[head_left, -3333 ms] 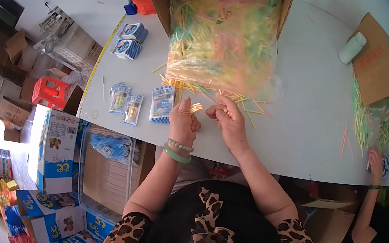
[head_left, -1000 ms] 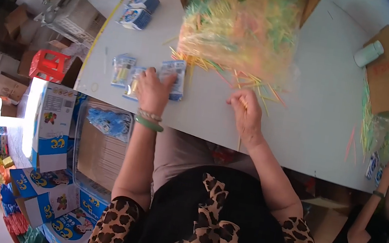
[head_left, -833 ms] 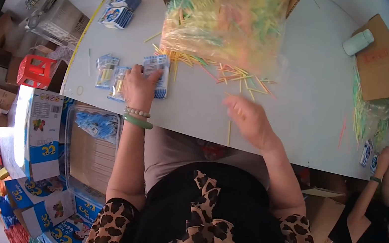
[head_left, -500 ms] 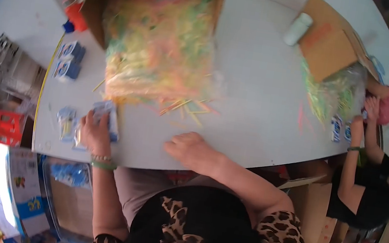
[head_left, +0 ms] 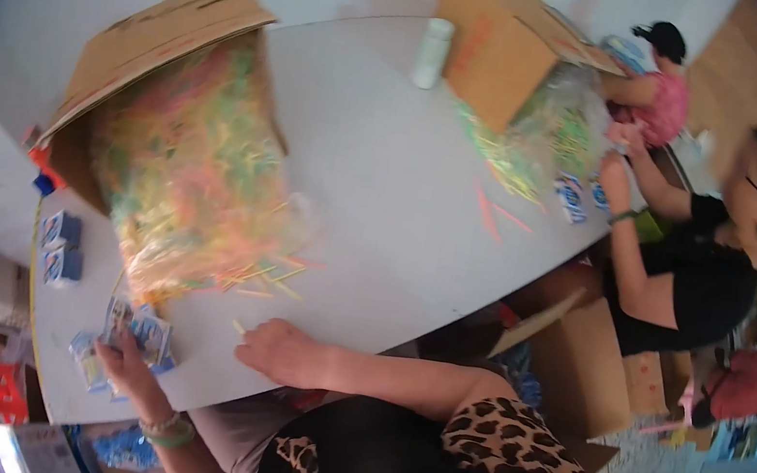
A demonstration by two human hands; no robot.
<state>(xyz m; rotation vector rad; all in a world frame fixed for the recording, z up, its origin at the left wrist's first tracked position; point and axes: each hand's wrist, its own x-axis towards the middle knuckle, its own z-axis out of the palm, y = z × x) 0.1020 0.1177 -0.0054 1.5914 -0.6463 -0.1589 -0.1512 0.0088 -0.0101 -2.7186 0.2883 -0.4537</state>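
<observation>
My left hand [head_left: 132,368] is closed at the near left of the table, its fingers on a small blue-and-white packet [head_left: 120,313]. More flat blue-and-white packets [head_left: 152,336] lie beneath and beside it; blur hides their details. My right hand [head_left: 285,353] is closed close to the table's front edge. From its fingertips pokes the end of a short pale yellow stick [head_left: 239,326]. Beyond both hands, a clear plastic bag full of thin coloured sticks [head_left: 196,180] spills from a tipped carton [head_left: 168,39]. Several loose sticks [head_left: 267,277] lie at the bag's mouth.
Two blue packs [head_left: 62,248] stand at the table's left edge. Farther right are a pale green bottle [head_left: 433,54] and a second carton [head_left: 494,53] with a bag of sticks [head_left: 559,141]. A co-worker in black [head_left: 688,263] sits at the right, near an open carton [head_left: 575,364].
The view has swung to the right, so the table sits lower and farther left. My left hand has lifted a packet. A pale stick end now shows at my right fingertips.
</observation>
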